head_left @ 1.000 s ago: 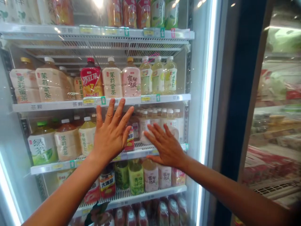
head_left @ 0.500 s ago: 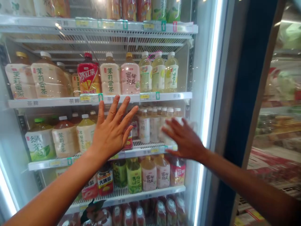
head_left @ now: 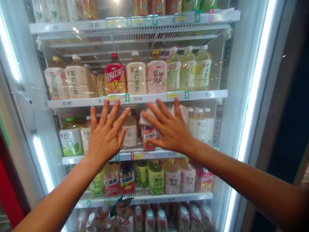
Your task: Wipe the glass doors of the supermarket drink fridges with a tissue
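Note:
My left hand (head_left: 105, 135) lies flat on the glass door (head_left: 238, 80) of a drinks cooler, fingers spread and pointing up, holding nothing. My right hand (head_left: 170, 129) is also flat on the glass just to its right, fingers spread. A pale cloth (head_left: 147, 114) is pressed under it and shows past the fingers at the left and top. Behind the glass by the hands stand a beige tea bottle (head_left: 130, 130) and a small red-labelled bottle (head_left: 149, 137).
The cooler has several white wire shelves (head_left: 205, 94) packed with tea and juice bottles. Lit white strips run down both door edges (head_left: 251, 106). A dark frame (head_left: 289, 122) stands at the right and a red surface (head_left: 9, 190) at the lower left.
My right hand has slid left and up across the glass with the cloth, ending close beside my left hand. My left hand stays flat on the glass. The view has shifted, moving the cooler rightwards.

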The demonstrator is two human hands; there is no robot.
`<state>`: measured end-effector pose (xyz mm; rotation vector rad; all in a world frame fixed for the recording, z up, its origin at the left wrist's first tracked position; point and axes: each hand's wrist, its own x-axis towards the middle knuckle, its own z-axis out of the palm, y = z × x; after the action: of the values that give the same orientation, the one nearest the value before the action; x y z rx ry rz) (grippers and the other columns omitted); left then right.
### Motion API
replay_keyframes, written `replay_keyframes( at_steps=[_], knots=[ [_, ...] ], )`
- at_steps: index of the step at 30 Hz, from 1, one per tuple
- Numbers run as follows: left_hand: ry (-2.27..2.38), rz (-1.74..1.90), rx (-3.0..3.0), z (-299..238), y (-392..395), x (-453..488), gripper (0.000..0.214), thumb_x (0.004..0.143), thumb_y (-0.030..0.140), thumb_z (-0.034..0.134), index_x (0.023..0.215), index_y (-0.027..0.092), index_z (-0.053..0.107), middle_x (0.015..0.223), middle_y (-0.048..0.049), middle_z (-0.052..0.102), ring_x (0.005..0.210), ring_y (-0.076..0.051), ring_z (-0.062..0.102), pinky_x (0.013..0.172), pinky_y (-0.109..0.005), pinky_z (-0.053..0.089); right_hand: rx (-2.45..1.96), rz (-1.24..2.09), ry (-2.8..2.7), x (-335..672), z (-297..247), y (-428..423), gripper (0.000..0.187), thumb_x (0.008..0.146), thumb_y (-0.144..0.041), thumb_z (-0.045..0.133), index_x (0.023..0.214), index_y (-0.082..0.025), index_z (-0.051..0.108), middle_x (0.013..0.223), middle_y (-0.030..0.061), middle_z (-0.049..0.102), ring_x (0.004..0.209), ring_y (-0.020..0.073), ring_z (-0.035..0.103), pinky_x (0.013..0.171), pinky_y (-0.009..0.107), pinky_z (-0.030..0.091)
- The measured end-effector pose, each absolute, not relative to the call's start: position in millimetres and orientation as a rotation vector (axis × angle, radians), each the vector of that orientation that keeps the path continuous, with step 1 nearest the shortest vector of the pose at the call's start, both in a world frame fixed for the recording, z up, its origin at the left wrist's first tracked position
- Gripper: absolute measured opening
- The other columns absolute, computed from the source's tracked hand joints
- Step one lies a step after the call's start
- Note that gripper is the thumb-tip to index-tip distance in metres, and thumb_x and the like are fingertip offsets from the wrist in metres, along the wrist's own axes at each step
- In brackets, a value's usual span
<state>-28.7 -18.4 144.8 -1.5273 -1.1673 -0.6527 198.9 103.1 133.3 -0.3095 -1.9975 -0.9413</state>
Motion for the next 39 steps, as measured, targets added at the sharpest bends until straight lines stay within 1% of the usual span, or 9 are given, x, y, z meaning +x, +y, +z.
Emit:
replay_keyframes(
  at_steps=[3,5,9,11,16,23,30,36,39],
  knots=[
    [-1.208,-0.675,-1.487,145.3,-31.7,-53.1,0.074,0.1,0.035,0.05,0.162,0.04,0.01,0.172,0.0028,0.006,0.16,-0.026,0.0,0.129,-0.06,-0.005,-0.468,-0.8,-1.839,168.7,187.2,97.6,0.086,0.095,-0.076,0.034,0.164,-0.029,0.016,0.173,0.0063,0.014,0.16,0.0373,0.006,0.121,0.078,-0.004],
    [-1.232,-0.69,-1.472,141.0,-41.5,-70.1,0.074,0.1,0.036,0.05,0.162,0.04,0.01,0.172,0.0028,0.007,0.16,-0.027,0.001,0.129,-0.061,-0.005,-0.386,-0.83,-1.891,147.0,177.2,86.1,0.087,0.095,-0.075,0.038,0.164,-0.025,0.019,0.173,0.0083,0.015,0.16,0.0367,0.005,0.122,0.077,-0.003],
    [-1.279,-0.661,-1.455,128.2,-64.1,-104.0,0.074,0.099,0.036,0.051,0.162,0.04,0.012,0.172,0.0014,0.009,0.16,-0.027,0.003,0.129,-0.06,-0.004,0.121,-1.083,-2.223,114.8,114.7,61.3,0.088,0.092,-0.071,0.05,0.159,-0.018,0.032,0.169,0.0078,0.028,0.16,0.0275,0.016,0.131,0.06,0.01],
    [-1.303,-0.649,-1.441,126.7,-74.4,-118.4,0.074,0.099,0.035,0.051,0.162,0.04,0.012,0.172,0.0009,0.01,0.16,-0.028,0.003,0.129,-0.061,-0.005,0.18,-1.136,-2.275,104.5,123.9,56.9,0.086,0.094,-0.07,0.047,0.16,-0.017,0.032,0.17,0.0073,0.027,0.159,0.0252,0.018,0.132,0.055,0.014],
    [-1.361,-0.684,-1.424,136.9,-88.1,-137.8,0.07,0.101,0.04,0.046,0.162,0.041,0.012,0.172,0.0063,0.002,0.16,-0.029,0.0,0.129,-0.061,-0.008,-0.289,-0.888,-2.014,73.9,221.3,51.8,0.088,0.096,-0.074,0.032,0.164,-0.02,0.016,0.173,0.0092,0.011,0.16,0.034,0.004,0.127,0.069,-0.002],
    [-1.401,-0.754,-1.392,132.8,-100.9,-146.5,0.067,0.102,0.043,0.04,0.162,0.045,0.009,0.17,0.0148,-0.005,0.16,-0.026,-0.001,0.13,-0.049,-0.012,0.09,-1.121,-2.324,39.8,139.1,21.8,0.088,0.096,-0.07,0.04,0.162,-0.013,0.027,0.172,0.0089,0.019,0.16,0.027,0.013,0.133,0.052,0.009],
    [-1.399,-0.793,-1.383,131.9,-110.8,-144.1,0.064,0.103,0.043,0.038,0.162,0.043,0.012,0.171,0.0127,-0.002,0.159,-0.027,-0.001,0.131,-0.052,-0.009,-0.349,-0.881,-1.997,33.1,240.9,30.8,0.088,0.096,-0.072,0.033,0.164,-0.018,0.018,0.174,0.0073,0.012,0.16,0.0338,0.003,0.13,0.061,-0.001],
    [-1.371,-0.748,-1.379,130.0,-110.8,-141.5,0.068,0.102,0.039,0.042,0.163,0.04,0.012,0.172,0.0041,0.004,0.16,-0.027,-0.001,0.13,-0.06,-0.005,0.19,-1.277,-2.363,28.7,139.2,12.1,0.084,0.098,-0.07,0.031,0.157,-0.011,0.039,0.168,0.0094,0.033,0.16,0.0274,0.016,0.134,0.048,0.008],
    [-1.389,-0.725,-1.393,134.6,-108.6,-135.3,0.068,0.102,0.038,0.042,0.163,0.041,0.01,0.171,0.0083,0.0,0.16,-0.027,-0.002,0.13,-0.056,-0.007,0.08,-1.189,-2.292,41.3,169.8,24.7,0.083,0.099,-0.068,0.029,0.161,-0.013,0.028,0.171,0.008,0.025,0.16,0.026,0.015,0.133,0.049,0.008]
  ],
)
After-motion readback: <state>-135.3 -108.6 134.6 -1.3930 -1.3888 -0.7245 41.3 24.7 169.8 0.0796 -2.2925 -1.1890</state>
